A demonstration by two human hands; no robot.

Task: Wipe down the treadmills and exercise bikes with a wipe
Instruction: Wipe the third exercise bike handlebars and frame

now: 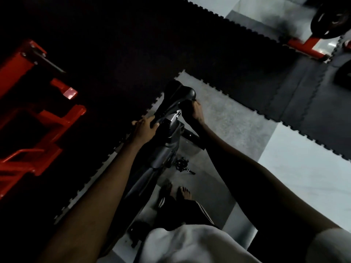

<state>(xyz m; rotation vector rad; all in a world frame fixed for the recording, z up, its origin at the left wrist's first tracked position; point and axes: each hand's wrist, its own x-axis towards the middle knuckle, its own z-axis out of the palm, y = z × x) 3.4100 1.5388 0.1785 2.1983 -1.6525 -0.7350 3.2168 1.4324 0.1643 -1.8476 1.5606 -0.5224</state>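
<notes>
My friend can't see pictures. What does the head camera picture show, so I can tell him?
A person's left hand grips the narrow end of a black exercise-bike saddle, while the right hand is by its wide end on something dark, too dim to name. A red metal frame stands nearby on black puzzle-edged floor mats.

— What sits at nine o'clock?
— A red metal frame (38, 118), standing on black interlocking mats (133, 44).
— And at two o'clock?
— A black weight plate (331, 21) above a red steel foot (303, 44). Grey mats (303, 88) lie at three, and pale floor (303, 158) shows at four.
</notes>
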